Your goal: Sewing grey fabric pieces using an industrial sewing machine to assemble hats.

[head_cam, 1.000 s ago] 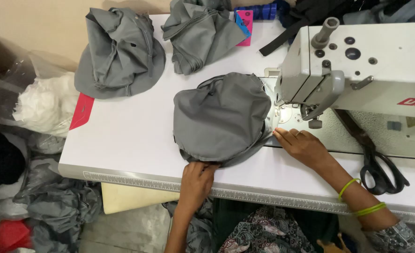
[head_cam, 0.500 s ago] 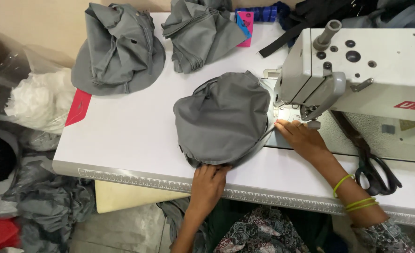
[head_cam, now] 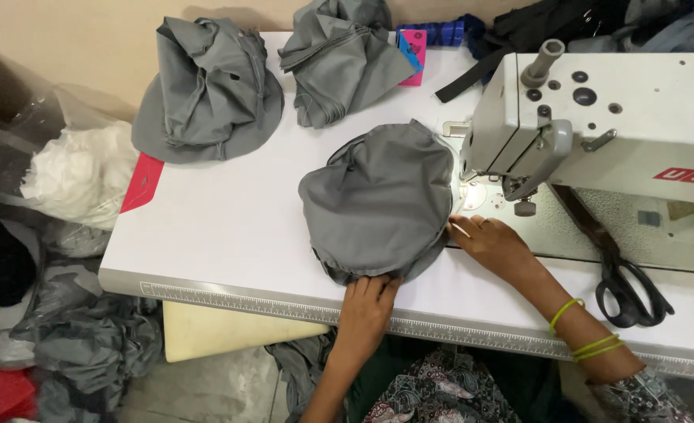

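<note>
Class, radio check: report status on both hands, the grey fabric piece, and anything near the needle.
Left hand flat on near edge of grey fabric piece. Right hand holds its right edge beside sewing machine needle. Black scissors lie right, apart.

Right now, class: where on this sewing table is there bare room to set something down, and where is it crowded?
Bare table lies left of the grey hat under the hands, below the hat pile, out to the front ruler edge. Crowded: the back edge with grey fabric; the right, with sewing machine, scissors, left hand and right hand.
</note>
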